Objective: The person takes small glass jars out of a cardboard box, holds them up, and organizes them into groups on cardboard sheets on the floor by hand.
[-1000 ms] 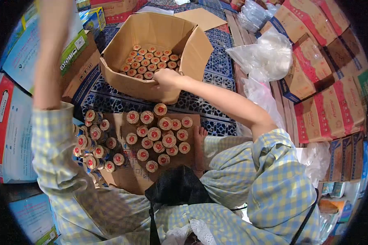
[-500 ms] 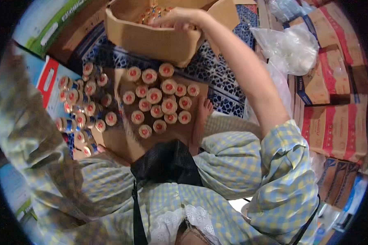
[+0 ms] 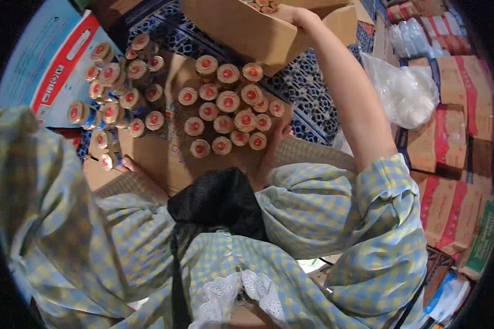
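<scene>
My right hand (image 3: 292, 16) reaches over the edge of an open cardboard box (image 3: 233, 30) at the top. Its fingers are partly hidden by the box wall, so I cannot make out what they hold. Beside them, several round caps (image 3: 265, 7) show inside the box. A group of pale-capped jars with red centres (image 3: 228, 101) stands upright on a flattened cardboard sheet (image 3: 167, 156). More jars, with blue labels (image 3: 110, 112), stand to the left. My left sleeve (image 3: 16, 142) rises at the left edge, but the left hand is out of view.
A blue and red carton (image 3: 52, 66) stands at the left. Clear plastic bags (image 3: 406, 93) and stacked brown cartons with pink stripes (image 3: 450, 211) line the right side. A blue patterned mat (image 3: 307, 82) lies beneath. My feet flank the cardboard sheet.
The view has shifted, so the box sits higher and further right, and the jars appear higher. My right hand stays at the box; the standing jars look unchanged.
</scene>
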